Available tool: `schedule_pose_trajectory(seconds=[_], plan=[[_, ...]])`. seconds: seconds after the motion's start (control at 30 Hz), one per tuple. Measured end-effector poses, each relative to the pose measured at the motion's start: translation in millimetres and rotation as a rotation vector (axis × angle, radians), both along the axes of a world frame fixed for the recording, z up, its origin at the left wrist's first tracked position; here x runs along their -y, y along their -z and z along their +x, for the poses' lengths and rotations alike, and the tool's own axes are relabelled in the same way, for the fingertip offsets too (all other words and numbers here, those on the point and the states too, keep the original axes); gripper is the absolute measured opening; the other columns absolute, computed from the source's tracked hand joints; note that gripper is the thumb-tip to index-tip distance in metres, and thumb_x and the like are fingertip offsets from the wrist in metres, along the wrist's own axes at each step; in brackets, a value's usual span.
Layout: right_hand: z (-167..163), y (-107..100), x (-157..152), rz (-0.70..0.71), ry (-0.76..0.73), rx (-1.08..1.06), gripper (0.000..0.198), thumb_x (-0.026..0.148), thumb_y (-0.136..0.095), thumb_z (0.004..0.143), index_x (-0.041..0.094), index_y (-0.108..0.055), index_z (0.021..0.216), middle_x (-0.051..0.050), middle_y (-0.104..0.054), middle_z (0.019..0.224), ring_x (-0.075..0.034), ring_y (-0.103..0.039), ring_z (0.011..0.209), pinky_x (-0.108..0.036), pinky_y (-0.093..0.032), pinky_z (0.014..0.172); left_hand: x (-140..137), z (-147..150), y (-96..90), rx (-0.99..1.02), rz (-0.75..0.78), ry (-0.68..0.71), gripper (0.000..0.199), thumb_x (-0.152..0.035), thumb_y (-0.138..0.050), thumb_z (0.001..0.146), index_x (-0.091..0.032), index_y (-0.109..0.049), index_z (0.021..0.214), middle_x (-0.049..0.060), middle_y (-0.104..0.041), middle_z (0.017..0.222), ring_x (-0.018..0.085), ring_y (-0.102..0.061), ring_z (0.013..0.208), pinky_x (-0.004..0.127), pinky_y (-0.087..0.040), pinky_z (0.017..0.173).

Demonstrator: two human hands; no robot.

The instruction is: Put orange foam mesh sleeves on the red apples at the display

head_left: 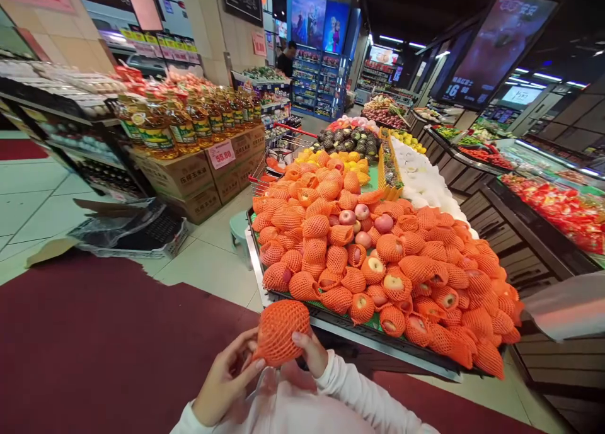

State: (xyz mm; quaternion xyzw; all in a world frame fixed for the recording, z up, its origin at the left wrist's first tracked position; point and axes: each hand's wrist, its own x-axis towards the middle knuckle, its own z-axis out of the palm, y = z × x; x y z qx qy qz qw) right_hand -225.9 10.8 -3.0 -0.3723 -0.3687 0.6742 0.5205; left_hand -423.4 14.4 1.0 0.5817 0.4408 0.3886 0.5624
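- A net-wrapped fruit (283, 327), probably an apple, is held up in front of the person's body, just short of the counter's near edge.
- The left hand (222, 380) pinches the gathered left end of its orange foam net (271, 349) between thumb and fingers, a narrow grip.
- The right hand (312, 353) holds the other side, thumb pressed on the net; its remaining fingers are mostly hidden.
- The net appears to cover the whole near side; no skin shows, so whether the far side is covered cannot be told. By the look of it, the wrapping is nearly or fully on, and the fruit is in both hands, not laid on the pile.
- Beyond the hands, the counter (378, 346) is heaped with wrapped apples (316, 248) in matching nets. Many are fully covered, others peek out of theirs, and a few bare apples (383, 223) sit mid-pile.
- Farther back are yellow-orange fruit (357, 163) and dark fruit (350, 143), with white-wrapped goods (420, 176) to the right.
- To the left, oil bottles (155, 131) stand on cartons (184, 176); a low crate (155, 235) sits on the floor.
- In the background, a person in dark clothing (286, 62) stands near shelves.
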Motion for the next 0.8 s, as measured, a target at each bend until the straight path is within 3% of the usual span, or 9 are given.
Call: schedule_pose_trajectory(seconds=[0.2, 0.4, 0.67, 0.8], plan=[[0.3, -6.9, -8.4, -0.008, -0.194, -0.010, 0.065, 0.054, -0.074, 0.066, 0.022, -0.058, 0.121, -0.009, -0.067, 0.112, -0.029, -0.056, 0.114, -0.050, -0.032, 0.108, 3.5, -7.7, -5.5, -0.031, 0.093, -0.044, 0.047, -0.045, -0.069, 0.077, -0.018, -0.061, 0.115, 0.002, -0.063, 0.075, 0.015, -0.056, 0.062, 0.024, -0.052, 0.061], [7.0, 9.0, -9.7, -0.144, -0.230, -0.128, 0.066, 0.053, -0.076, 0.063, 0.017, -0.063, 0.116, -0.011, -0.071, 0.103, -0.029, -0.064, 0.102, -0.053, -0.039, 0.104, 9.7, -1.0, 1.6, -0.100, 0.123, 0.012, 0.039, -0.044, -0.065, 0.082, -0.017, -0.065, 0.111, 0.003, -0.067, 0.072, 0.014, -0.058, 0.055, 0.022, -0.051, 0.055], [33.4, 15.8, -3.7, -0.129, 0.029, -0.269, 0.057, 0.061, -0.055, 0.074, 0.018, -0.069, 0.109, -0.013, -0.072, 0.105, -0.033, -0.064, 0.106, -0.053, -0.047, 0.097, -24.5, 34.6, -13.3, -0.196, 0.262, 0.118, 0.037, -0.039, -0.054, 0.090, -0.018, -0.066, 0.118, 0.006, -0.072, 0.079, 0.018, -0.066, 0.067, 0.025, -0.056, 0.064], [67.2, 37.5, -0.8, -0.177, 0.268, -0.205, 0.052, 0.059, -0.057, 0.070, 0.018, -0.070, 0.101, -0.012, -0.072, 0.107, -0.033, -0.062, 0.109, -0.053, -0.045, 0.100, -45.9, 69.7, -21.2, -0.266, 0.338, 0.154, 0.033, -0.036, -0.055, 0.090, -0.020, -0.069, 0.115, 0.009, -0.074, 0.098, 0.021, -0.069, 0.087, 0.028, -0.056, 0.079]])
